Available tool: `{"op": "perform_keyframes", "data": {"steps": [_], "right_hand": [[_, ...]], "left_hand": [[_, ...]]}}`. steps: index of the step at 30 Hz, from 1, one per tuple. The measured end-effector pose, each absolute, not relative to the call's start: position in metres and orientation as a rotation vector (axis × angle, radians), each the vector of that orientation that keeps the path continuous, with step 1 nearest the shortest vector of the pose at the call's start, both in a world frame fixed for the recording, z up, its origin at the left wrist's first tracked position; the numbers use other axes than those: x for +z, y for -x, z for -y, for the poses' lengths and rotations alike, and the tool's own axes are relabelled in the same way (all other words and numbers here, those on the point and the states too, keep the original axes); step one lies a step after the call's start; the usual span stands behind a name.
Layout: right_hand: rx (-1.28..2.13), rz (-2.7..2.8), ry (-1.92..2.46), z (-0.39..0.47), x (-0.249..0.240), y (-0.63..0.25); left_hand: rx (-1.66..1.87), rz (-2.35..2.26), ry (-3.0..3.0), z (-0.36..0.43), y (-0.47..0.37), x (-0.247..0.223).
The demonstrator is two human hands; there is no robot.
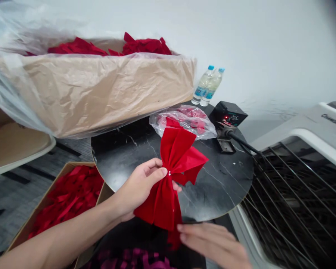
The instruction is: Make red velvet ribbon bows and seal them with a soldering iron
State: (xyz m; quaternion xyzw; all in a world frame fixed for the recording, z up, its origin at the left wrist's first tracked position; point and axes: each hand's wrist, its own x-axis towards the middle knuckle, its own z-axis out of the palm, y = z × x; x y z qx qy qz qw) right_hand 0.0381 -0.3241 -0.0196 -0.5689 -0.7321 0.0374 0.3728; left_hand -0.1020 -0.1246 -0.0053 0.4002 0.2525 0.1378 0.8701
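A large red velvet bow [164,203] is held at its pinched middle, where a small pale dot shows, by my left hand [145,181]. The thumb presses on the front, and fingertips come out behind the knot. Its loops spread to upper right and lower left, above the round table. Low in the view, my right hand [212,241] is blurred, its fingers stretched out and their tips at the edge of the bow's lower tail. I cannot tell whether they touch it; the thumb is hidden.
A plastic-lined carton [114,89] of red bows stands behind the black marbled table [212,190]. On the table are a plastic bag [204,123], two bottles [205,87] and a black control box [229,114] with a red light. A carton of red ribbons [72,194] sits lower left; a wire-grilled appliance [294,194] is right.
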Motion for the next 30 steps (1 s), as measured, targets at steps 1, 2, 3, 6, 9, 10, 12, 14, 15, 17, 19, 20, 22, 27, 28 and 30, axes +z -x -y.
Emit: {"op": "perform_keyframes", "data": {"steps": [1, 2, 3, 6, 9, 10, 12, 14, 15, 17, 19, 20, 22, 27, 28, 30], "right_hand": [[0.082, 1.757, 1.485, 0.325, -0.015, -0.042], [0.054, 1.606, 1.515, 0.324, -0.011, -0.044], [0.025, 1.459, 1.549, 0.321, -0.008, -0.044], [-0.018, 1.263, 1.656, 0.303, -0.004, -0.031], [0.069, 1.248, 1.711, 0.282, -0.006, -0.013], [0.151, 1.207, 1.69, 0.276, -0.008, -0.008], [0.344, 1.053, 1.593, 0.268, -0.013, -0.002], [0.513, 0.882, 1.472, 0.265, -0.017, 0.001], [0.588, 0.811, 1.428, 0.264, -0.018, 0.002], [0.716, 0.695, 1.399, 0.265, -0.019, 0.002], [0.816, 0.607, 1.42, 0.267, -0.018, 0.0], [0.853, 0.579, 1.436, 0.268, -0.017, -0.001], [0.916, 0.553, 1.453, 0.269, -0.015, -0.004], [0.92, 0.587, 1.466, 0.269, -0.018, -0.001], [0.846, 0.643, 1.484, 0.27, -0.02, 0.001], [0.677, 0.822, 1.549, 0.273, -0.025, 0.003]], "left_hand": [[0.286, -0.515, -0.835, 0.124, 0.102, -0.005], [0.285, -0.504, -0.83, 0.124, 0.103, -0.004], [0.284, -0.496, -0.827, 0.125, 0.103, -0.003], [0.303, -0.502, -0.854, 0.128, 0.102, -0.002], [0.347, -0.545, -0.898, 0.131, 0.1, 0.0], [0.369, -0.559, -0.909, 0.132, 0.1, 0.001], [0.419, -0.587, -0.939, 0.132, 0.1, 0.001], [0.469, -0.599, -0.976, 0.131, 0.1, 0.001], [0.481, -0.594, -0.986, 0.131, 0.101, 0.001], [0.483, -0.576, -0.995, 0.13, 0.101, -0.001], [0.493, -0.57, -1.026, 0.13, 0.101, -0.002], [0.511, -0.579, -1.054, 0.13, 0.101, -0.003], [0.55, -0.591, -1.101, 0.131, 0.101, -0.003], [0.501, -0.55, -0.992, 0.136, 0.099, -0.002], [0.493, -0.548, -0.987, 0.136, 0.098, -0.002], [0.465, -0.55, -0.994, 0.136, 0.098, -0.002]]}}
